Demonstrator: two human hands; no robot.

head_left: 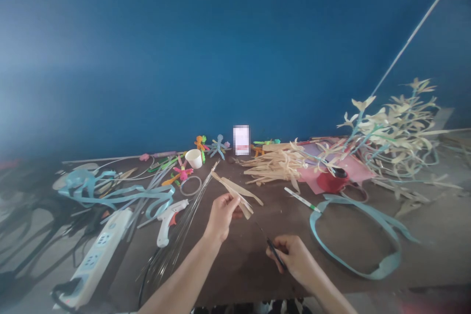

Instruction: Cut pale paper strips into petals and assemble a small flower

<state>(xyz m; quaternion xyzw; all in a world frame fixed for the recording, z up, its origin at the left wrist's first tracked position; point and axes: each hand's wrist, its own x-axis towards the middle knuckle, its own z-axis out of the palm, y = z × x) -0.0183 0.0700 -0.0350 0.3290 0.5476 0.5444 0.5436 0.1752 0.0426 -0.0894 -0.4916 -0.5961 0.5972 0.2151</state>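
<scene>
Just in front of the middle of the brown surface [253,279], the left hand [221,216] has its thumb and fingertips closed on some flat, pale tan, husk-like strips [243,190]. My guess is it's a light pinch because the stuff is thin, and holding it off to one side lets the ends fan out clear of the palm. The right hand [291,255], closer to the front edge, is curled round a slim dark metal tool [274,250], probably scissors, tip angled up toward the strips but apart from them. I'd say that grip is for aiming the point.

Toward the back edge, right of centre, there's a heap of dry tan husk pieces [274,164], likely put there for easy reach. The white glue gun with an orange trigger [167,222] lies left of the left hand, maybe to be near the long white power strip [97,255] at the front left corner.

Hard-to-see bits: fingers cover part of the tool's handle, so I can't tell whether it's opened. The left fingers hide where the strips meet, so no count from me. A pale upright card [241,138] at the back edge is pixelated, and the far left side is a blur.
</scene>
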